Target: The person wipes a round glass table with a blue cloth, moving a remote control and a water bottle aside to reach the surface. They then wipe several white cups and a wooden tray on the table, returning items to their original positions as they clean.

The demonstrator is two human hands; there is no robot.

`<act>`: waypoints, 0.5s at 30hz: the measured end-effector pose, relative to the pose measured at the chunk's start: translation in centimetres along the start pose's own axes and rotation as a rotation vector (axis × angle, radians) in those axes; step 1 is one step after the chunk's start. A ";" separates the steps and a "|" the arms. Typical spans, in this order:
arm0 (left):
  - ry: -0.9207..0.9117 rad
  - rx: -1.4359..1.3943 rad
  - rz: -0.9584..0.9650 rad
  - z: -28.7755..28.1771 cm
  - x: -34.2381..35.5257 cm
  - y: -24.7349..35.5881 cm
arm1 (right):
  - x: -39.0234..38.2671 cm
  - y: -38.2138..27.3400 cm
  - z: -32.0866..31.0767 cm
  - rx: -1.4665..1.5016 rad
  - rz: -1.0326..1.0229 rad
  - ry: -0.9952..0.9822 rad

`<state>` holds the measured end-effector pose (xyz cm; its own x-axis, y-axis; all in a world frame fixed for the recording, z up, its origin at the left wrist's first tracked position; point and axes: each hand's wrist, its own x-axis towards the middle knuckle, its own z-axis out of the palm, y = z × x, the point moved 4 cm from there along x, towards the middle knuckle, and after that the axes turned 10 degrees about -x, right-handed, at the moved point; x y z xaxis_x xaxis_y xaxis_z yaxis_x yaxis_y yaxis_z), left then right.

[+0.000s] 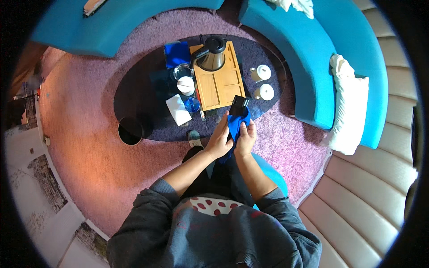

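Observation:
Both of my hands are raised at the near edge of the dark oval table (134, 91). A blue cloth (236, 125) wraps the lower part of a black rectangular object (238, 103), which may be a phone. My left hand (219, 142) grips the cloth from the left, its fingers reaching up toward the object. My right hand (246, 139) is closed on the cloth from the right, thumb on top. The upper end of the black object sticks out of the cloth, over the near right corner of a wooden tray (208, 91).
On the table are a kettle (212, 58), two white mugs (263, 73), a folded blue cloth (176, 53), a glass ashtray (182, 70), a white cup (185, 85), a blue glass (192, 104) and white paper (178, 109). Curved teal sofas (308, 76) with white pillows (346, 107) surround it.

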<state>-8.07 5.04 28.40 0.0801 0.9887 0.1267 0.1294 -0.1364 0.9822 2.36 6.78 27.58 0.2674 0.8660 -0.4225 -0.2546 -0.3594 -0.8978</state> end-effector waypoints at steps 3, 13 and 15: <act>0.005 0.005 -0.088 0.3 2.0 -3.5 | 3.7 3.0 0.6 -0.002 0.017 -0.042; 0.170 0.201 -0.216 5.6 6.6 -17.1 | 16.6 10.6 -1.9 -0.068 0.056 -0.044; 0.247 0.178 -0.214 6.2 7.1 -18.2 | 18.5 10.9 -2.8 -0.087 0.013 0.022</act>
<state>-3.69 14.13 10.59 -0.2059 0.9782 -0.0277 0.2891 0.0878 0.9533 7.14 17.94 9.61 0.2855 0.8533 -0.4362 -0.1770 -0.4004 -0.8991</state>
